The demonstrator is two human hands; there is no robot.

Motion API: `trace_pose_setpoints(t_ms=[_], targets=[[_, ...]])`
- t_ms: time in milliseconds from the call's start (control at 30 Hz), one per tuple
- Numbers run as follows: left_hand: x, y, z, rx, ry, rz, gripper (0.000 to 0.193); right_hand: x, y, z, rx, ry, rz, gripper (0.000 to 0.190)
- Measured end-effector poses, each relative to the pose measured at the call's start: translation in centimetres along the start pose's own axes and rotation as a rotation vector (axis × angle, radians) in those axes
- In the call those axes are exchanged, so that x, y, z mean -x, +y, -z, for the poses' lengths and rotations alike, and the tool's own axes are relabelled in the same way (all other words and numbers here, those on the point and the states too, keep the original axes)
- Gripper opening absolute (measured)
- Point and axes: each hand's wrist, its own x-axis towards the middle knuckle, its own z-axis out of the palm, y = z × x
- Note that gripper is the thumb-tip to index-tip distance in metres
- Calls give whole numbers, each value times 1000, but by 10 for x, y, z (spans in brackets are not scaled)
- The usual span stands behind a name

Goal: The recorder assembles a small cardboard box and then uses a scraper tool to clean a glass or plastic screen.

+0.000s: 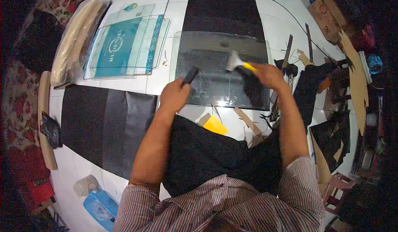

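Note:
My left hand [174, 96] is closed around a short black object [190, 76], whose kind I cannot tell, above the near left part of a glass sheet. In my right hand [269, 75] is a scraper [238, 62] with a yellow handle and a pale, wide head, held over the right half of the glass. The glass sheet [211, 89] is clear and shiny and lies on a long black sheet [222, 11] on the white tiled floor. Whether the scraper's edge touches the glass cannot be told. A yellow flat piece [215, 125] lies between the glass and my legs.
Glass panes [161, 42] with a teal printed sheet [116, 50] lie at the upper left, beside a plastic-wrapped roll [73, 42]. A black sheet [90, 120] spreads at the left. Dark strips [287, 50], cardboard scraps [248, 120] and a cardboard box [325, 19] are at the right.

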Motion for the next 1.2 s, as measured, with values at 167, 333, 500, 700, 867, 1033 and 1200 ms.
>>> trace_pose_setpoints(t_ms=[167, 333, 500, 700, 867, 1033, 1200], targets=[[-2, -1, 5, -28, 61, 143, 44, 86, 83, 2, 28, -62, -244, 41], [-25, -32, -13, -336, -44, 143, 57, 108, 50, -5, 51, -117, -169, 38], [-21, -47, -17, -535, -12, -16, 54, 89, -16, -30, 60, -58, 0, 40], [12, 13, -25, -328, -254, -350, 42, 111, -19, 5, 164, -195, -93, 40], [7, 2, -48, -303, -591, -646, 48, 117, -20, -25, 128, -101, -83, 42], [13, 6, -44, -325, -781, -530, 49, 119, -30, 3, 234, -151, -4, 43], [11, 10, -41, -464, -902, -290, 45, 114, -31, 1, 291, -195, -41, 46]])
